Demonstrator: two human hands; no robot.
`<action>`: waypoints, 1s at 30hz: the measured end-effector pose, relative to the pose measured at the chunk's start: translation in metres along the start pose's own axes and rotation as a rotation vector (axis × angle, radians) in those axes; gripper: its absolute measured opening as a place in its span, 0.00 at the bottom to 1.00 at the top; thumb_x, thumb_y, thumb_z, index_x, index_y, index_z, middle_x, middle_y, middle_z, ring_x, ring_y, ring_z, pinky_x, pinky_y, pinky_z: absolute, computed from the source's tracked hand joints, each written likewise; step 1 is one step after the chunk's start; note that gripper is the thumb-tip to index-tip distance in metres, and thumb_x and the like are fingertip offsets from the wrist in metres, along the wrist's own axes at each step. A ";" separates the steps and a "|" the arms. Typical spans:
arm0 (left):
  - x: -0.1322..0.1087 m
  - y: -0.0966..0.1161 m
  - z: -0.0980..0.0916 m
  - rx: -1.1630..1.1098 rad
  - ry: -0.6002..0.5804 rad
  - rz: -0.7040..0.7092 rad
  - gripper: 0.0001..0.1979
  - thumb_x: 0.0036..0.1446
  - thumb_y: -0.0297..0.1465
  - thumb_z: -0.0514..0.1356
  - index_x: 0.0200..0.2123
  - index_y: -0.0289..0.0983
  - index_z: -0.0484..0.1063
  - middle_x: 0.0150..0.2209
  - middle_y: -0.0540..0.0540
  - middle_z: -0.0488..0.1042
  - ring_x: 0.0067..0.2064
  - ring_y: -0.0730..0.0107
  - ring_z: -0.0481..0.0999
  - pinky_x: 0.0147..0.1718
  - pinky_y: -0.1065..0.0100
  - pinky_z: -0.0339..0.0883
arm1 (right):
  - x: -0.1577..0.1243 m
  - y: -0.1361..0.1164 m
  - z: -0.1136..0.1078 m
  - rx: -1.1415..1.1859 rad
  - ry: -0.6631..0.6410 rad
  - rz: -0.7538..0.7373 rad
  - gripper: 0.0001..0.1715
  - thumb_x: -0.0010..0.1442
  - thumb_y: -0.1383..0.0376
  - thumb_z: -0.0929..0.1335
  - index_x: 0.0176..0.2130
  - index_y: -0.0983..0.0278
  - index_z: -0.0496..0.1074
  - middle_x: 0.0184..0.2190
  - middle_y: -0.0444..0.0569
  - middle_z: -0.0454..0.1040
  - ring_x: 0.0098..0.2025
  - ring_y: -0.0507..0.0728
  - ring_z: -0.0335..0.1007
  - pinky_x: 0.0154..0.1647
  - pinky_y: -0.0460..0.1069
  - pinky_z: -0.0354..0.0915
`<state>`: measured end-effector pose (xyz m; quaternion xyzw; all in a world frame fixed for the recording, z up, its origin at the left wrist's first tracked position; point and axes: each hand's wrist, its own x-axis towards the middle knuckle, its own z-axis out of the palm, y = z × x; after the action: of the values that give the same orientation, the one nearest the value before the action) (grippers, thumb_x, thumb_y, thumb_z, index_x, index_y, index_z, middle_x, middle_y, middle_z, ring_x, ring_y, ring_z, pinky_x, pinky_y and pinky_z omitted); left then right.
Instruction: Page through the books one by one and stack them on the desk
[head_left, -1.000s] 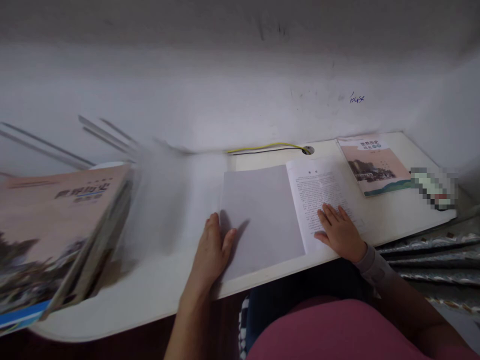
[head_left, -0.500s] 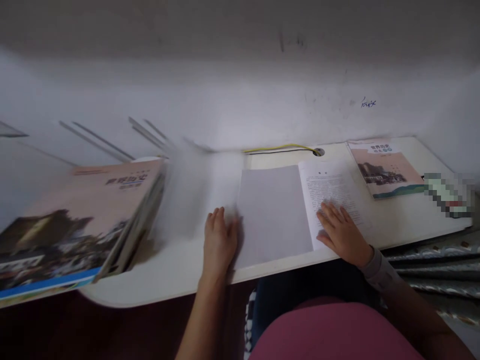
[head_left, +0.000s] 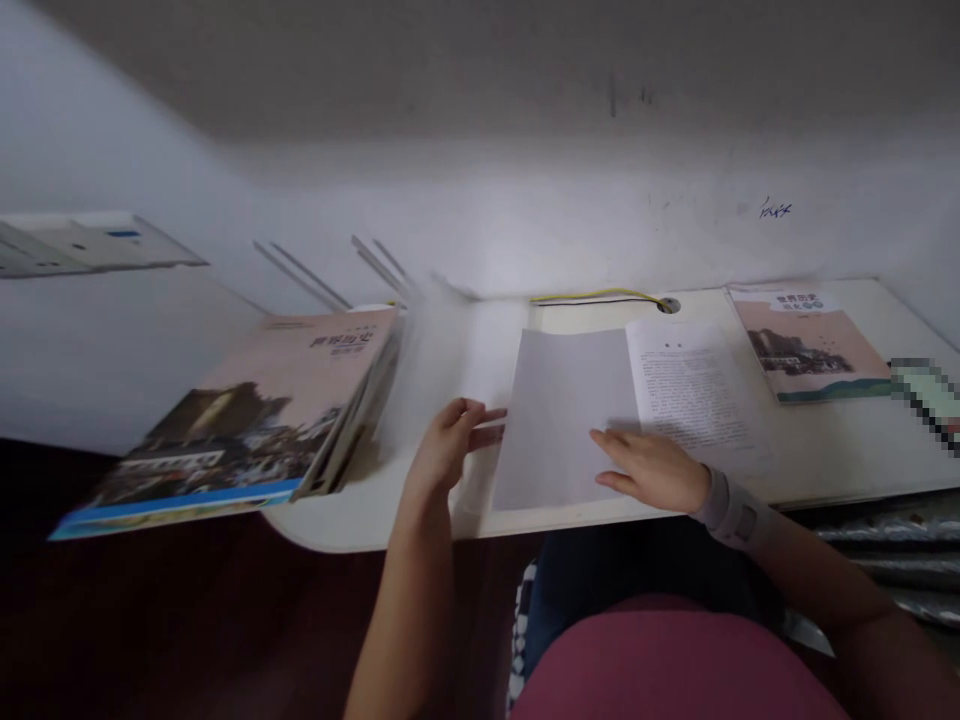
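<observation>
An open book lies on the white desk, with a blank left page and a printed right page. My left hand hovers at the book's left edge, fingers slightly curled and apart, holding nothing that I can see. My right hand rests flat near the book's middle, fingers stretched toward the left page. A grey cuff covers my right wrist.
A stack of pink-covered textbooks hangs over the desk's left end. Another pink textbook lies at the back right. A yellow cable runs along the wall to a desk hole. A pixelated object sits far right.
My right hand slid left from the printed page toward the book's middle. My left hand lifted off the page edge. The view has turned left.
</observation>
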<state>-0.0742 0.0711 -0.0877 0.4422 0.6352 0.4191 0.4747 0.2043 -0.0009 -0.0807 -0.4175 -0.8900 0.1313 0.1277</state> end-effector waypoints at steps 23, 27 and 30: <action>0.000 -0.011 -0.022 0.298 0.106 0.057 0.08 0.52 0.38 0.56 0.29 0.39 0.64 0.19 0.51 0.71 0.20 0.69 0.73 0.24 0.67 0.69 | -0.048 0.113 -0.067 0.781 0.650 0.736 0.33 0.51 0.60 0.66 0.56 0.64 0.65 0.34 0.49 0.79 0.34 0.60 0.75 0.38 0.55 0.71; -0.006 -0.011 -0.026 0.776 0.258 0.130 0.16 0.54 0.37 0.54 0.44 0.36 0.67 0.30 0.39 0.76 0.34 0.46 0.78 0.37 0.45 0.70 | -0.073 0.133 -0.054 0.855 0.603 0.873 0.28 0.48 0.62 0.65 0.50 0.65 0.71 0.32 0.48 0.79 0.31 0.59 0.75 0.33 0.54 0.72; -0.024 -0.007 -0.003 0.899 0.382 0.447 0.25 0.56 0.35 0.53 0.56 0.30 0.60 0.55 0.26 0.66 0.59 0.34 0.63 0.53 0.34 0.56 | -0.076 0.133 -0.041 0.939 0.482 0.878 0.26 0.47 0.64 0.65 0.48 0.65 0.72 0.30 0.47 0.79 0.29 0.58 0.75 0.30 0.53 0.72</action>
<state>-0.0747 0.0460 -0.0877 0.6422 0.7175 0.2694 0.0136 0.3594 0.0273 -0.0967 -0.6577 -0.4338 0.4461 0.4246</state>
